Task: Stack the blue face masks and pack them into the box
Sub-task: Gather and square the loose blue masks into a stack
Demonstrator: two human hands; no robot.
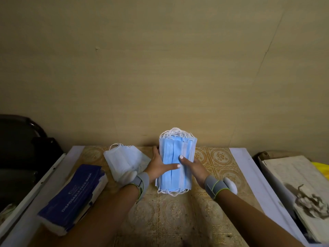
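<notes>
Both hands, left hand (158, 164) and right hand (193, 165), pinch the thick stack of pleated blue face masks (175, 163) mid-bench, each grip clamped on a side. Square the edges and tuck the loops before heading to the dark blue cardboard mask box (74, 196) at 8 o'clock.

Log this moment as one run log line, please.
phase: squaring stack | left hand: on blue face masks | right hand: on stack | box: left, masks not yet in

My arms are bare; each wrist wears a grey strap (214, 187) edged lime-green with 1 white puck-shaped pod (230, 186); fingernails painted white.
</notes>
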